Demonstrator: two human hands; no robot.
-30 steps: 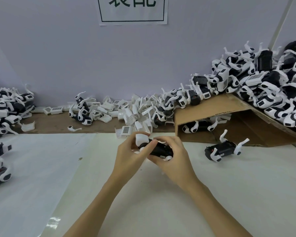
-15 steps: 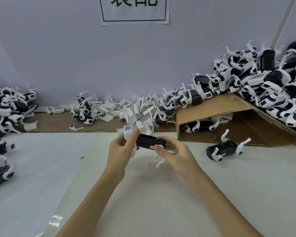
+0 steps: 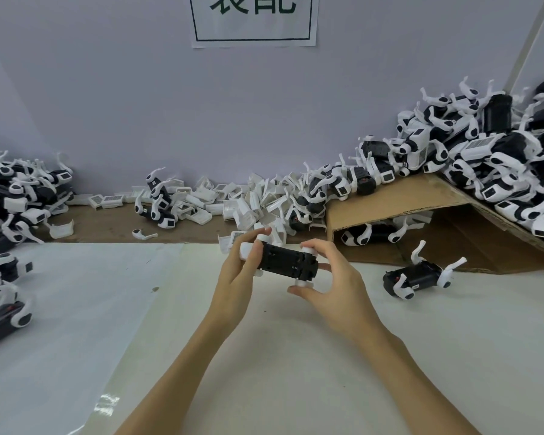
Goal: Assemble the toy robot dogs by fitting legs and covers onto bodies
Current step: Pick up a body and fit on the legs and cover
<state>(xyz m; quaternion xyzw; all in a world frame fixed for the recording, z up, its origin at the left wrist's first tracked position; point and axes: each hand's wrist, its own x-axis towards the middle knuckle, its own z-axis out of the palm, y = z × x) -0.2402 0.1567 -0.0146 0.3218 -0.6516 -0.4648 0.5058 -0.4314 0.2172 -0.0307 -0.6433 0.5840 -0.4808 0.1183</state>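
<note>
Above the white table I hold a black toy dog body (image 3: 288, 260) with its underside facing me. My left hand (image 3: 237, 277) grips its left end, where a white cover sits, thumb on top. My right hand (image 3: 335, 285) pinches the right end between thumb and fingers, at the white leg hubs. A heap of loose white covers (image 3: 245, 205) lies just beyond, against the wall. One black body with white legs (image 3: 420, 276) lies on its back to the right of my hands.
A tilted cardboard sheet (image 3: 405, 199) at right carries a large pile of dogs (image 3: 500, 158), with another dog under it. More dogs are heaped at the left edge (image 3: 16, 199). A single white leg (image 3: 143, 235) lies on the brown strip. White sheets cover the table (image 3: 76, 309).
The body has been turned in my hands so its black underside faces up. My right hand has shifted to pinch the right end, and both hands sit slightly higher.
</note>
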